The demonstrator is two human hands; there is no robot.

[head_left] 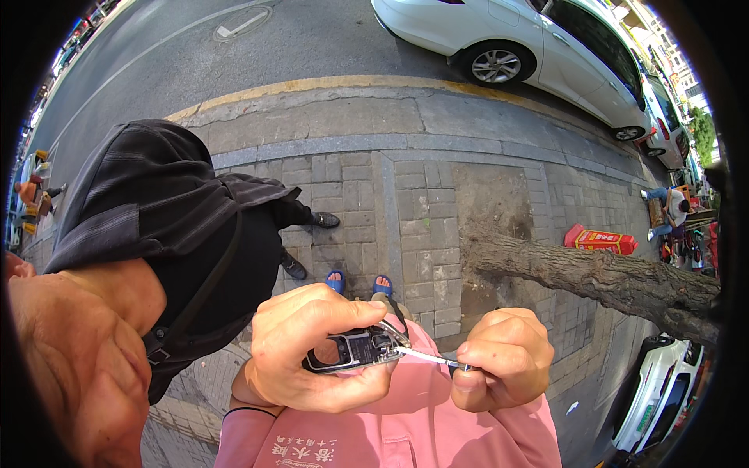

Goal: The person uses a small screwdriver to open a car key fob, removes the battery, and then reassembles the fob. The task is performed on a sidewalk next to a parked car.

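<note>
In front of my pink shirt [421,425], my left hand [279,331] is closed around a small black-and-silver device [360,349] that looks like an opened key fob. My thumb lies along its upper edge and my fingers support it from below. My right hand [509,357] is closed in a pinch on the end of a thin silver strip [425,356]. The strip's other end meets the open end of the device, where small metal parts show. Whether the strip is joined to it or only touches it, I cannot tell.
A person in dark clothes [211,226] stands close at my left. To the right, a tree trunk [593,273] leans across, with a red sign-like object [601,239] beyond. White cars [538,47] are parked along the kerb. Paving bricks [425,234] lie underfoot.
</note>
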